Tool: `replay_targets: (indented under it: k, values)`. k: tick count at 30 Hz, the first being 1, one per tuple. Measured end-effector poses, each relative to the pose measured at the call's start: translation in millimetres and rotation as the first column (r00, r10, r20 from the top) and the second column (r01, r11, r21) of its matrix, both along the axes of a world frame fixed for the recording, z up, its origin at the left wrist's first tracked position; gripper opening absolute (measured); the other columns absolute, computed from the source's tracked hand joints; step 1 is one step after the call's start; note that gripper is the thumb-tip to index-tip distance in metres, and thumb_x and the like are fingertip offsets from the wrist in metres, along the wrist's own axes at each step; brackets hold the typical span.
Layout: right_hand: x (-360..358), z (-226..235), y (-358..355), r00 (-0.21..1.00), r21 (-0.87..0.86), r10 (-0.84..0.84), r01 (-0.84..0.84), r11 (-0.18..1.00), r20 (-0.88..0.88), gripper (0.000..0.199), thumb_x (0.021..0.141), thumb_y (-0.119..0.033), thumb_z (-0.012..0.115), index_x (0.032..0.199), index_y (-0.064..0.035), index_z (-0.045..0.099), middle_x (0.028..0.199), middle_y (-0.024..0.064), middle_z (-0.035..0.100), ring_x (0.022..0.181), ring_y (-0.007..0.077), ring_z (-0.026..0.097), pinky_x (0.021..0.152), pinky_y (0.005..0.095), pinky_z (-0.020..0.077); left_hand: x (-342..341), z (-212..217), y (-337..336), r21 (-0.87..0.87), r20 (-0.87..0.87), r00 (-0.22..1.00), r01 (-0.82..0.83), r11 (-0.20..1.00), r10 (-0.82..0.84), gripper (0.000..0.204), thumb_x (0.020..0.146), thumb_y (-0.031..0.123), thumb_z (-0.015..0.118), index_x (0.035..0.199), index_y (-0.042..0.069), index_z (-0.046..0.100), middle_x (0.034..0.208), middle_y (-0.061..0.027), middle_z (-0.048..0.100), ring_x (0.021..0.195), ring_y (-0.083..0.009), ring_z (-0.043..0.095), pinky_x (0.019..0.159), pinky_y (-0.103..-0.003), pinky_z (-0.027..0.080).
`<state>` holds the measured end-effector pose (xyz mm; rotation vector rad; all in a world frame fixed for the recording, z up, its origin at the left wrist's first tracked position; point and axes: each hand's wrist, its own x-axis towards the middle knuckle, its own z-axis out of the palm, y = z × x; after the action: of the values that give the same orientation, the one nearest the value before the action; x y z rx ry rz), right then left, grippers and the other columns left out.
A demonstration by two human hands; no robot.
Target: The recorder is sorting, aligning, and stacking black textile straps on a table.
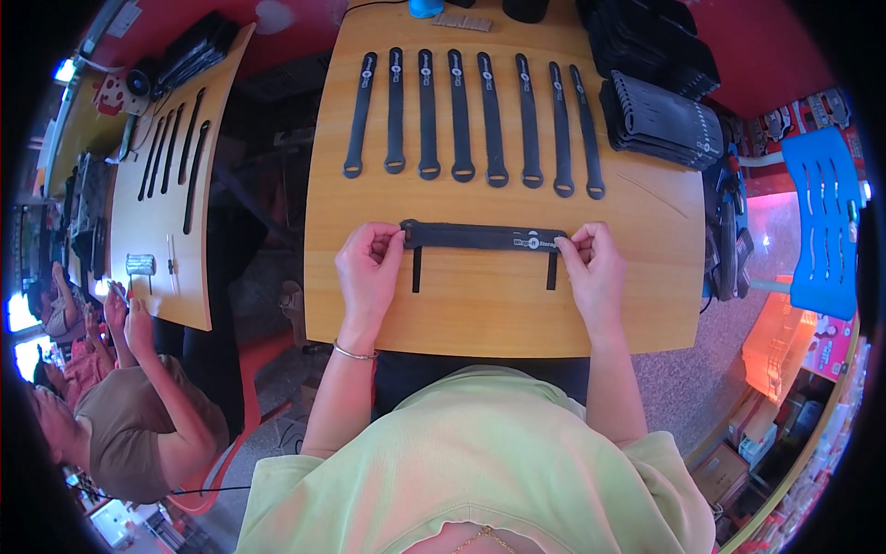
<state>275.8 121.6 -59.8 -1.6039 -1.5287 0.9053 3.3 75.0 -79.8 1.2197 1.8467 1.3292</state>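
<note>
Left hand [366, 265] and right hand [595, 266] pinch opposite ends of black slotted strap [471, 235] (probably keeping it straight).

Pale green top [471, 443], loose cut, plain cloth, pinkish cast in patches. 2 short, wide sleeves: left sleeve [280, 494], lower left of frame; right sleeve [663, 471], lower right. Rounded neckline [489, 514] at bottom centre, stitching visible near it. 1 fine gold-coloured chain [486, 531] inside the neckline. 1 slim, silvery bangle [354, 352] at the left wrist [361, 331]. Left grip [366, 272], right grip [595, 277]: both bare. Dark legwear [401, 377], partly hidden, mid-frame.
</note>
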Motion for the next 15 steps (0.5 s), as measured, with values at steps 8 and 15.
replay_targets:
  k: [8,15]
  values:
    - [0.0,-1.2,0.1,1.0,0.006,-0.004,0.004,1.0,0.014,0.021,0.081,-0.007,0.07,0.084,-0.0027,0.05,0.065,0.0035,0.057,0.055,0.0101,0.054,0.051,0.0249,0.0433,2.1,3.1,-0.6,0.008,0.023,1.0,-0.005,1.0,0.005,0.005,0.08,-0.004,0.065,0.084,-0.003,0.062,0.072,-0.0052,0.06,0.06,-0.0078,0.054,0.055,-0.021,0.044]
    - [-2.2,2.7,-0.3,1.0,0.002,-0.004,0.004,1.0,0.031,0.021,0.082,-0.007,0.07,0.084,-0.0027,0.05,0.066,0.0036,0.056,0.055,0.0099,0.054,0.051,0.0248,0.0434,1.8,3.2,-0.7,0.002,-0.011,1.0,-0.003,1.0,0.003,0.006,0.08,-0.004,0.066,0.085,-0.003,0.062,0.072,-0.0057,0.061,0.061,-0.0082,0.055,0.056,-0.021,0.044]
